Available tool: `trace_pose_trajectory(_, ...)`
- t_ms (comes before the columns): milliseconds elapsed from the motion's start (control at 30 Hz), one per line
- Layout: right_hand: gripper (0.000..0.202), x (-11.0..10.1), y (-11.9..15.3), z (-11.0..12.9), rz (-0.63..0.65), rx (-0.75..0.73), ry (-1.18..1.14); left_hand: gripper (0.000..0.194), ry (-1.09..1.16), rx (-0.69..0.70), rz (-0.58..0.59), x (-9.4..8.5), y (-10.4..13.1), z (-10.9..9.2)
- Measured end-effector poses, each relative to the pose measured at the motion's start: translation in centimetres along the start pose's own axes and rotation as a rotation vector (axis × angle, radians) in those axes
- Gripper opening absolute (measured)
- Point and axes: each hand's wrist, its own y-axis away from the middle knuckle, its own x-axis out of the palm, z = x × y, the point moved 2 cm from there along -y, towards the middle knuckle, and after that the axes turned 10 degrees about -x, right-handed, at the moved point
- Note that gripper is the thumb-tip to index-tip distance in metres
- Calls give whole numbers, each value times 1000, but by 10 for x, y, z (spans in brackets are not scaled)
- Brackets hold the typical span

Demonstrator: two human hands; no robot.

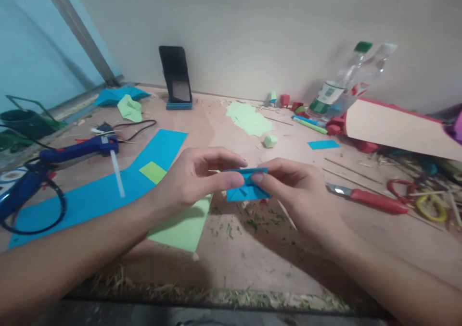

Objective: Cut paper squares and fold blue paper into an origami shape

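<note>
A small blue piece of folded paper [249,194] is held up over the middle of the table, creased across its face. My right hand [296,184] pinches it, thumb pressed on the front near the upper right. On its left side, my left hand [202,174] closes thumb and fingers round the edge. Beneath my left forearm lie a light green sheet [184,230] and long blue paper strips [97,198], with a small yellow-green rectangle [153,172] on top. Further back sits a small pale green folded paper shape [270,141].
A blue glue gun [79,148] with its cord lies at left. A phone [175,73] stands against the wall. At right are a red-handled knife [378,201], scissors [429,206], thin sticks, plastic bottles [328,93] and a blue paper rectangle [324,144]. Green scraps [249,119] lie behind.
</note>
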Motion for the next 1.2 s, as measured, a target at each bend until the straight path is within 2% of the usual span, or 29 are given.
trace_pose_trajectory(67, 16, -3, -4, -2, -30, 43, -91, 14, 2, -18, 8, 1, -2, 2)
trace_pose_trajectory(167, 10, -6, -8, -7, -19, 79, -203, 2, -20, -20, -73, 1, -2, 3)
trace_pose_trajectory(267, 4, -7, -9, -10, -3, 75, -263, 5, -46, -26, -127, 0, -1, 3)
trace_pose_trajectory(500, 15, -9, -8, -10, 13, 101, -247, 7, -63, 14, -192, -2, -1, 2)
trace_pose_trajectory(633, 14, -9, -8, -12, 9, 79, -268, 6, 48, 24, -147, -2, 2, 2)
trace_pose_trajectory(733, 11, -10, -8, -14, -20, 39, -205, 14, 102, -14, -107, 0, 5, -1)
trace_pose_trajectory(833, 13, -12, -7, -16, -45, 6, -106, 21, 24, -33, -157, 2, 6, -5)
trace_pose_trajectory(967, 23, -14, -5, -13, 49, -80, 3, 12, -252, 123, -249, 4, 10, -11)
trace_pose_trajectory(1100, 19, -9, -4, 1, 126, -166, 161, 35, -524, 303, -195, 7, 17, -13)
trace_pose_trajectory(1200, 13, -4, -2, 2, 149, -149, 161, 40, -553, 414, -196, 11, 24, -18)
